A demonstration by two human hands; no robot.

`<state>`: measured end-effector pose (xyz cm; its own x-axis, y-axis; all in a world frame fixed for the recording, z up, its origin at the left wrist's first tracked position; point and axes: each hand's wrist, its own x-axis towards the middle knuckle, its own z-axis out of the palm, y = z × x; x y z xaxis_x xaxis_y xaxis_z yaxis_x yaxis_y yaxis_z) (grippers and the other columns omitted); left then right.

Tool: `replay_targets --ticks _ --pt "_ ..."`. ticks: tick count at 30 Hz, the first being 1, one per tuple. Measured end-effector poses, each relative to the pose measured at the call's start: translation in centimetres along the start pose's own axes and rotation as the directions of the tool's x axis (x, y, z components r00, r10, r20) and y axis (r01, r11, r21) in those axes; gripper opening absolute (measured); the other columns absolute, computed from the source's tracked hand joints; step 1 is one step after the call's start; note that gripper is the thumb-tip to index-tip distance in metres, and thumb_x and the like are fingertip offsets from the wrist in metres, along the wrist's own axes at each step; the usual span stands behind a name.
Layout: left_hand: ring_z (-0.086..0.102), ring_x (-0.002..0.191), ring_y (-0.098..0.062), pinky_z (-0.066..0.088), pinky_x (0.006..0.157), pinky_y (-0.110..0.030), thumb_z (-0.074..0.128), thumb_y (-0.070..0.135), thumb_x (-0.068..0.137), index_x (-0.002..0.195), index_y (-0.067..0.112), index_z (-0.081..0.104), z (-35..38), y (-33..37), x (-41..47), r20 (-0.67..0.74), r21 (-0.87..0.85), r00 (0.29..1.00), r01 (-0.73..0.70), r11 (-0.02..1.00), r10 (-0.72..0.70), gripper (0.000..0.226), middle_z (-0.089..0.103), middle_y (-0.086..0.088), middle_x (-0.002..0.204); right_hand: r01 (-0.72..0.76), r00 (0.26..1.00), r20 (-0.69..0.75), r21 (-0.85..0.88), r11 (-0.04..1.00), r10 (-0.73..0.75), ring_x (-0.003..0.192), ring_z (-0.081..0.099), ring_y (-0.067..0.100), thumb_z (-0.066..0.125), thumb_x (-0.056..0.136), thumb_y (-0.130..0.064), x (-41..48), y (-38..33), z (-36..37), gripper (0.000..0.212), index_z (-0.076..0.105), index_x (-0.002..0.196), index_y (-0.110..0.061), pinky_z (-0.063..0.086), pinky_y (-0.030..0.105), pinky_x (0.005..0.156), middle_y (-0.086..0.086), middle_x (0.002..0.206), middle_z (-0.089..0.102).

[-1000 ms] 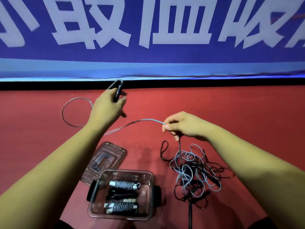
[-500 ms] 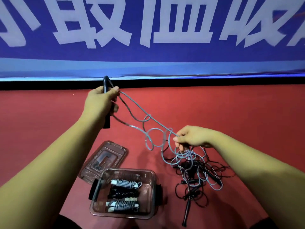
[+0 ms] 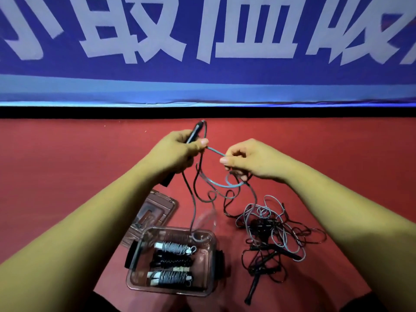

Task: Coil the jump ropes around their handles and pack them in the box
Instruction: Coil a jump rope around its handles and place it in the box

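Filling one box (image 3: pixel 212 255) are three coiled ropes (image 3: pixel 172 262).

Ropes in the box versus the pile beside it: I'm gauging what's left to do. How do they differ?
The boxed ropes are each coiled tightly round their handles; the pile is loose and tangled. The boxed ropes lie as three neat bundles side by side; the pile sprawls over the red surface. Both include grey and black cords.
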<state>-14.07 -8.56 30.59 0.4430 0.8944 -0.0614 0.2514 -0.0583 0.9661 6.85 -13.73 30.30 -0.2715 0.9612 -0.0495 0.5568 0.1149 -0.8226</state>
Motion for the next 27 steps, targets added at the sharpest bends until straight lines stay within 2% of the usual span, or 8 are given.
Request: replay_targets --ticks 4,7,10,13,16,19,23,27 --pt "0.031 0.033 -0.008 0.021 0.038 -0.014 0.056 0.018 0.1 0.075 0.014 0.049 -2.1 0.2 0.9 -0.351 -0.217 0.936 -0.045 0.975 -0.035 0.026 0.039 0.003 0.052 -0.198 0.973 0.095 -0.137 0.971 0.212 0.05 0.06 0.02 0.06 0.096 -0.022 -0.8 4.1 -0.7 0.026 0.06 0.074 -0.008 0.05 0.032 0.061 0.005 0.054 0.054" --pt "0.047 0.046 -0.018 0.033 0.047 -0.023 0.06 0.017 0.095 0.081 0.014 0.059 -3.8 -1.0 1.2 -0.436 0.14 0.899 0.028 0.99 0.036 0.015 0.051 -0.004 0.062 -0.243 0.966 0.062 -0.127 0.962 0.252 0.045 0.055 0.016 0.061 0.096 -0.023 -1.4 5.4 -1.1 0.025 0.065 0.078 -0.005 0.045 0.026 0.055 0.0 0.048 0.05" --pt "0.06 0.047 -0.019 0.037 0.044 -0.019 0.06 0.013 0.094 0.1 0.012 0.068 -2.6 -1.0 0.4 -0.324 0.369 0.938 0.006 0.93 0.122 0.009 0.059 -0.001 0.057 -0.135 0.99 0.0 -0.181 0.974 0.138 0.04 0.037 0.007 0.062 0.095 -0.027 -1.1 3.6 -0.8 0.023 0.07 0.079 -0.013 0.031 0.024 0.047 -0.007 0.042 0.041" --pt "0.054 0.039 -0.013 0.028 0.035 -0.016 0.059 0.019 0.098 0.11 0.008 0.065 0.7 -0.1 -1.1 0.031 0.16 0.998 -0.06 0.985 0.056 0.018 0.062 -0.01 0.064 -0.017 1.0 0.014 -0.119 0.993 0.019 0.041 0.036 0.009 0.059 0.097 -0.023 -0.8 1.0 0.4 0.023 0.07 0.082 -0.009 0.032 0.022 0.046 -0.007 0.043 0.041" --pt "0.052 0.041 -0.012 0.028 0.036 -0.017 0.054 0.026 0.101 0.113 0.013 0.064 2.8 -0.1 -1.8 0.218 0.138 0.975 -0.068 0.988 0.036 0.02 0.071 0.004 0.077 0.02 0.996 -0.09 0.004 1.0 -0.019 0.043 0.035 0.013 0.056 0.098 -0.018 -0.7 0.0 0.4 0.029 0.063 0.08 0.004 0.032 0.025 0.047 -0.005 0.048 0.041" --pt "0.048 0.046 -0.014 0.027 0.038 -0.017 0.053 0.032 0.1 0.108 0.015 0.067 3.4 -0.6 -1.4 0.138 -0.044 0.99 0.025 0.999 -0.018 0.024 0.075 -0.003 0.101 -0.016 0.999 -0.033 0.118 0.993 0.02 0.044 0.032 0.013 0.055 0.099 -0.019 -1.0 0.3 -0.1 0.028 0.066 0.078 -0.005 0.03 0.024 0.047 -0.005 0.05 0.038" --pt "0.033 0.044 -0.01 0.024 0.036 -0.016 0.066 0.018 0.092 0.087 0.016 0.067 4.7 -1.2 -1.3 0.077 -0.231 0.991 0.126 0.965 -0.111 0.005 0.056 0.0 0.059 -0.081 0.991 0.115 0.151 0.985 0.064 0.044 0.036 0.015 0.053 0.1 -0.018 -1.6 1.1 1.7 0.024 0.065 0.086 -0.002 0.033 0.024 0.047 -0.003 0.05 0.04" --pt "0.035 0.038 -0.007 0.023 0.036 -0.013 0.063 0.007 0.093 0.08 0.02 0.057 2.6 -0.9 0.3 -0.177 -0.382 0.969 0.094 0.919 -0.173 0.019 0.048 0.0 0.066 -0.127 0.989 0.084 0.108 0.986 0.118 0.046 0.045 0.016 0.052 0.1 -0.014 -1.6 2.8 1.9 0.021 0.063 0.087 -0.002 0.038 0.024 0.052 -0.002 0.052 0.044"
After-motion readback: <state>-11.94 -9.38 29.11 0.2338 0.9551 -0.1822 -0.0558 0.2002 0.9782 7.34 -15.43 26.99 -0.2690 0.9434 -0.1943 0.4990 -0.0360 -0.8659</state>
